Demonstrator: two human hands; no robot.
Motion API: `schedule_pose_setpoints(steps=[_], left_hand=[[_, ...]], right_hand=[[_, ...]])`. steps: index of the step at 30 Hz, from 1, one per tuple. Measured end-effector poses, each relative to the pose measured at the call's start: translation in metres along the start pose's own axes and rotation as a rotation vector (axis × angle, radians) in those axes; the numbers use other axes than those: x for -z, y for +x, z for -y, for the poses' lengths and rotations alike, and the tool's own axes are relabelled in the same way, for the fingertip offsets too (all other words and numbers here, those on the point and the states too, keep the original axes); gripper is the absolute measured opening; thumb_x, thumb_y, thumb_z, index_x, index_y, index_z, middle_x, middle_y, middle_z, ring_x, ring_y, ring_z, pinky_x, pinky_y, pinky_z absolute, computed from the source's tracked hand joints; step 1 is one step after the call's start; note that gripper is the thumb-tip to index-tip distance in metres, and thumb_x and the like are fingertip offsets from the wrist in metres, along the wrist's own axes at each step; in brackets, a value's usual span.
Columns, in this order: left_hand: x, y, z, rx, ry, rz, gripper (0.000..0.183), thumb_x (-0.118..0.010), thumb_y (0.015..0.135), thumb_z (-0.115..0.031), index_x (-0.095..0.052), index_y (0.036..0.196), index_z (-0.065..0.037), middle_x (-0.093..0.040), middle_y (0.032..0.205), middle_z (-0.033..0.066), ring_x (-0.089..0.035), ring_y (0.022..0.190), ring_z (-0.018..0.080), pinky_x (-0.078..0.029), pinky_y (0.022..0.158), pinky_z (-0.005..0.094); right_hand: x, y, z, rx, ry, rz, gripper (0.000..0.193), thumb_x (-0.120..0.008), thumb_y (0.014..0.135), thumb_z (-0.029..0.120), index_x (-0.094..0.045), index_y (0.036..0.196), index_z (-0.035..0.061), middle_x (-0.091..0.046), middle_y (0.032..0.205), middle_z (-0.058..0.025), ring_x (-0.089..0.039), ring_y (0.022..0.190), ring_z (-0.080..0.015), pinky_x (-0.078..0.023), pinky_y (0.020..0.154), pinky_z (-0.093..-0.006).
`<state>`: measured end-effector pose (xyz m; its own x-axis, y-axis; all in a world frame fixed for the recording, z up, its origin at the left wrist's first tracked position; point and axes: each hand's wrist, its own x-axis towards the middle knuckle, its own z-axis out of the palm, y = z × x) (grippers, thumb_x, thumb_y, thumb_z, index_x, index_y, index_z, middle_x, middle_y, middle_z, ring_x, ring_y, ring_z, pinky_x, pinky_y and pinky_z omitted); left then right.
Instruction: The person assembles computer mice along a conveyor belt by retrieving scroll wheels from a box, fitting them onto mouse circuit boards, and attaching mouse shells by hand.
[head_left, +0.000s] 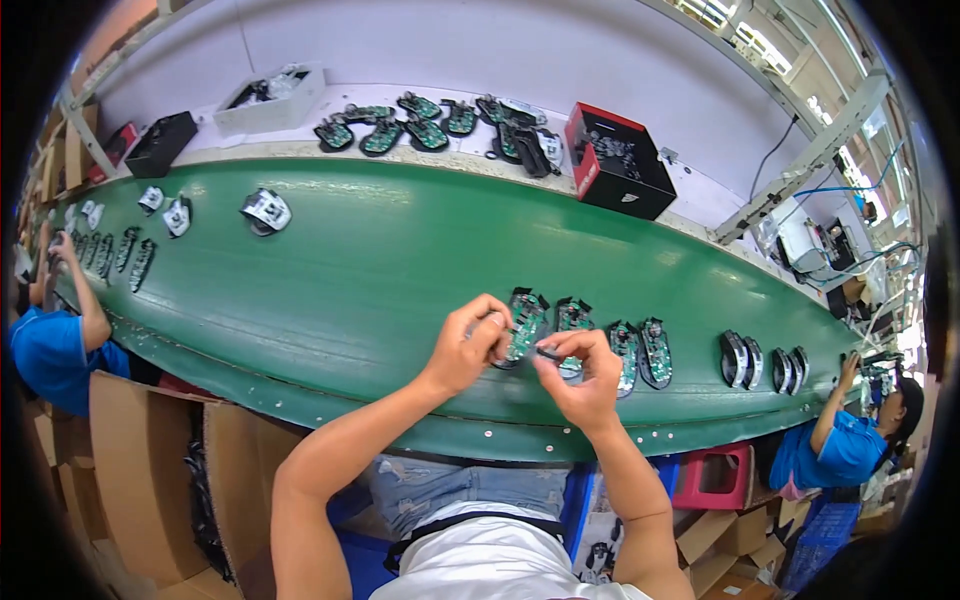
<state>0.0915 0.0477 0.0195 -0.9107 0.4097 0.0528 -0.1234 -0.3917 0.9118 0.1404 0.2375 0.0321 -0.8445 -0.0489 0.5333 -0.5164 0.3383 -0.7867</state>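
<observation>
Over the green belt, my left hand (pixel 468 346) is closed, thumb and fingertips pinched together at the left edge of a computer mouse base with a green circuit board (pixel 524 318). What sits in that pinch is hidden. My right hand (pixel 585 380) is closed too, its thumb and forefinger pinching a small black part (pixel 547 352) just right of the same base. Behind the right fingers lies another mouse base (pixel 573 316), partly covered by them. Two more open bases with green boards, one of them a mouse base (pixel 655 352), lie to the right.
Along the green belt (pixel 380 260) stand dark mouse shells (pixel 735 358) at right and white-topped ones (pixel 266 211) at left. On the back shelf are several boards (pixel 382 137), a black-red box (pixel 620 165) and a white bin (pixel 270 100). Co-workers in blue sit at both ends.
</observation>
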Motion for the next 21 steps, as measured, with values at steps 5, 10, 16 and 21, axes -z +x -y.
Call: schedule_pose_setpoints(steps=[5, 10, 16, 21], left_hand=[[0.006, 0.003, -0.005, 0.013, 0.001, -0.047, 0.019, -0.051, 0.1, -0.023, -0.056, 0.095, -0.005, -0.055, 0.065, 0.0024, -0.046, 0.055, 0.0054, -0.034, 0.047, 0.021], [0.005, 0.005, -0.001, 0.036, 0.009, -0.046, 0.019, -0.052, 0.099, -0.022, -0.057, 0.094, -0.004, -0.055, 0.065, 0.0021, -0.046, 0.055, 0.0054, -0.034, 0.047, 0.0224], [0.007, 0.008, -0.002, -0.016, 0.036, -0.047, 0.019, -0.052, 0.099, -0.022, -0.057, 0.095, -0.004, -0.056, 0.065, 0.0026, -0.046, 0.055, 0.0049, -0.031, 0.045, 0.0216], [0.008, 0.007, -0.001, 0.007, 0.023, -0.061, 0.019, -0.052, 0.099, -0.023, -0.057, 0.096, -0.004, -0.057, 0.066, 0.0026, -0.046, 0.055, 0.0045, -0.031, 0.045, 0.0209]], right_hand=[[0.064, -0.01, -0.014, -0.104, -0.357, -0.231, 0.027, -0.079, 0.079, 0.002, -0.068, 0.104, 0.0006, -0.07, 0.081, -0.0075, -0.067, 0.066, -0.0131, -0.054, 0.064, -0.025], [0.109, -0.009, -0.042, -0.114, -0.706, -0.195, 0.025, -0.077, 0.083, 0.008, -0.072, 0.107, 0.0032, -0.067, 0.078, -0.0089, -0.063, 0.063, -0.0171, -0.051, 0.06, -0.0315], [0.112, -0.013, -0.049, -0.111, -0.788, -0.005, 0.035, -0.075, 0.083, 0.004, -0.067, 0.118, 0.0043, -0.063, 0.083, -0.0086, -0.061, 0.065, -0.0196, -0.051, 0.061, -0.0319], [0.116, -0.021, -0.064, -0.125, -0.774, -0.051, 0.034, -0.076, 0.083, 0.004, -0.066, 0.115, 0.0034, -0.062, 0.083, -0.0086, -0.061, 0.065, -0.0202, -0.051, 0.061, -0.0323]])
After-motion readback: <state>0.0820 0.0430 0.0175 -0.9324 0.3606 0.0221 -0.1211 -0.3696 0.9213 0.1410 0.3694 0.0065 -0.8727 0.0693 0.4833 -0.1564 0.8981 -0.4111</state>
